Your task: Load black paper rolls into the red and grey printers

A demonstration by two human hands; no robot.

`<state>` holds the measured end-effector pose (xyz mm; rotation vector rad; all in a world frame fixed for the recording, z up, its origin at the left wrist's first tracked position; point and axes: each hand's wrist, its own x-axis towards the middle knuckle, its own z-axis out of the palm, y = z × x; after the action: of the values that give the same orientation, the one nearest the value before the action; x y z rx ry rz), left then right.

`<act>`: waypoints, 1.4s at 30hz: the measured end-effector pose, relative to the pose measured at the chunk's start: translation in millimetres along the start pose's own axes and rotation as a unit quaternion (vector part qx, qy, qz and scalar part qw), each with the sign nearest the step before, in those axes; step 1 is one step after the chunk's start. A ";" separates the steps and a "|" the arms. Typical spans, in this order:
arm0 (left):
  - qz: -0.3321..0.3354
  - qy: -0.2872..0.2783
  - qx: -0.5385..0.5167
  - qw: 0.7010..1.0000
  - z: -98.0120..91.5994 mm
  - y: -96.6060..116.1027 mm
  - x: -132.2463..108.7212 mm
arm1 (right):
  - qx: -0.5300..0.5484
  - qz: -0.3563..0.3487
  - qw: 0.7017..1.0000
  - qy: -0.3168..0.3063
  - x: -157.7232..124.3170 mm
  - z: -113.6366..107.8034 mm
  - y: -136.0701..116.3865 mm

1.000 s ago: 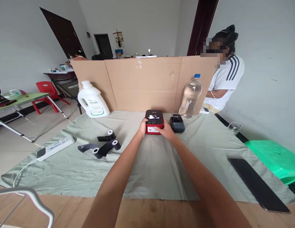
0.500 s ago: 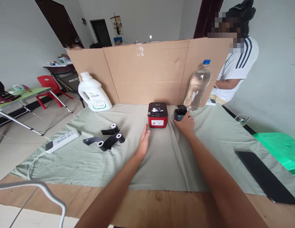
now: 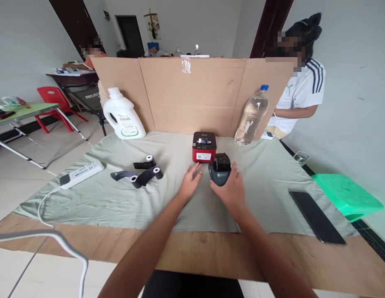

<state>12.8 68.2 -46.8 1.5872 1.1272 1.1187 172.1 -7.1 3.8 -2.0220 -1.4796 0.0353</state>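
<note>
My right hand [image 3: 231,191] grips a small dark grey portable printer [image 3: 219,177], with a black strip curling over its top, held in front of the red box's right corner. My left hand [image 3: 189,182] is open, fingers apart and holding nothing, just in front of the red and black box-shaped device [image 3: 204,155]. That device stands upright with a white label on its front. To the left lie several black rolls [image 3: 144,177] with white cores and loose ends unrolled on the cloth.
A cardboard screen [image 3: 192,95] stands along the back. Before it are a white detergent bottle [image 3: 124,118] and a clear water bottle [image 3: 252,118]. A power strip [image 3: 82,174] lies left, a black phone [image 3: 316,216] right. People sit beyond the screen, and a green stool [image 3: 347,194] stands at right.
My right hand has lifted the portable printer from beside the water bottle and brought it left and nearer. The left hand has shifted slightly, its fingers spreading. The view has tilted a little.
</note>
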 end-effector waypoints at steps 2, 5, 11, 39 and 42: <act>0.004 -0.037 0.059 0.998 -0.8 3.4 -0.8 | -0.013 -0.020 1.000 -0.011 -15.2 2.7 -8.4; 0.000 -0.080 0.114 0.990 -3.4 6.4 -0.5 | -0.026 -0.024 0.999 -0.029 -24.9 8.2 -14.5; 0.016 -0.110 0.151 0.982 -5.9 0.8 1.2 | 0.002 -0.011 0.999 -0.045 -31.8 15.5 -6.4; -0.066 -0.166 0.079 0.981 -18.6 2.8 7.8 | 0.373 0.012 0.928 -0.018 -11.8 43.0 27.0; -0.075 -0.168 0.071 0.980 -18.2 4.5 9.8 | 0.382 0.011 0.924 -0.018 -11.5 44.2 27.2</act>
<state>-2.1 79.3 -36.7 1.6932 1.0946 0.6519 174.6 -1.3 -49.0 -1.3953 -1.1968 0.5729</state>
